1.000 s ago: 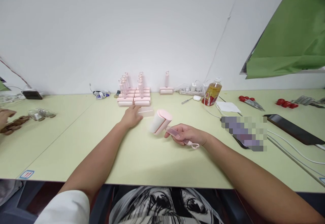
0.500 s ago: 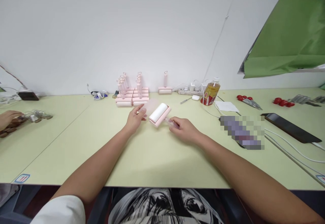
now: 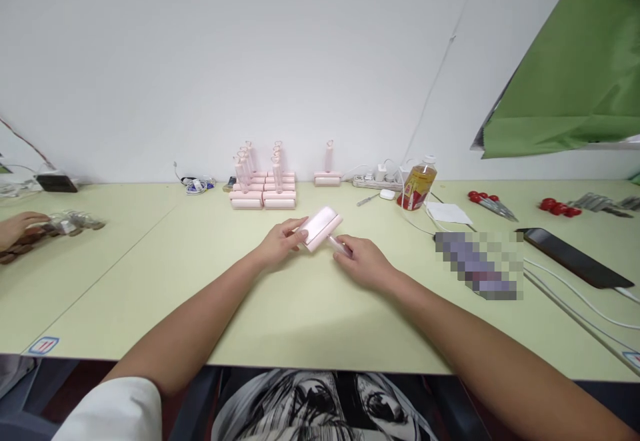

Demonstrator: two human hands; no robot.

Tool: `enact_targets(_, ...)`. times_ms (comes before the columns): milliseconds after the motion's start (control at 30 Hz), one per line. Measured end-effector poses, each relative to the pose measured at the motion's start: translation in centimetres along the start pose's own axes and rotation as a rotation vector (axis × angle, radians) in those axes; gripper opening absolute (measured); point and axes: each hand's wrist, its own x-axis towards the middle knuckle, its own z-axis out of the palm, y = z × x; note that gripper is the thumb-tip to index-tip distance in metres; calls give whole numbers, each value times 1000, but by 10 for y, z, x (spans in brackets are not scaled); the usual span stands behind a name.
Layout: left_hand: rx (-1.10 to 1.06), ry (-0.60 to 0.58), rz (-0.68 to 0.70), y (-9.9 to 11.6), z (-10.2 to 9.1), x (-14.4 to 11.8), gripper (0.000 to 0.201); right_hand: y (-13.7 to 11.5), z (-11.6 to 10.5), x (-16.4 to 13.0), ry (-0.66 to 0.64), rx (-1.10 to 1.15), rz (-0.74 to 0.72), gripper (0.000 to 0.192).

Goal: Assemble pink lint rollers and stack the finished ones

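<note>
A pink and white lint roller point(image 3: 323, 226) is held tilted above the table in front of me. My right hand point(image 3: 364, 259) is closed around its clear pinkish handle. At the roller's left end, my left hand point(image 3: 283, 241) grips the see-through cover point(image 3: 319, 219), which lies over the white roll. Behind my hands, several pink lint rollers point(image 3: 263, 195) stand in rows with their handles up. Another upright lint roller point(image 3: 327, 177) is by itself to their right.
A drink bottle point(image 3: 418, 184), a power strip point(image 3: 373, 182) and a screwdriver point(image 3: 367, 199) are at the back right. A phone point(image 3: 575, 257) with cables lies on the right, near red-handled tools point(image 3: 485, 201). Another person's hand point(image 3: 20, 226) is at far left.
My left hand has moved right, bringing the see-through cover from beside the lint roller onto its white roll. My right hand keeps its hold on the handle.
</note>
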Motion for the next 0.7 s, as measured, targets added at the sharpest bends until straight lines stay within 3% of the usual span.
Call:
enact_targets(67,-33,53,-17,-3,1,2,62,1,3,2,15,153,72,21)
enact_targets(167,-120,262,-22,-8,0,8,64,0,6,6,33,503,259,35)
enact_targets(267,-166,403,-78,-12,-3,13,57,0,1,12,19,807,380,31)
enact_targets(467,-97,390,-143,-22,4,15,43,2,-23,47,59,1188,456,22)
enact_targets(567,-55,349,-118,-23,9,14,43,5,-32,79,142,1218,489,17)
enact_targets(700,-6,323,-110,-23,12,13,42,12,-40,127,202,963,525,16)
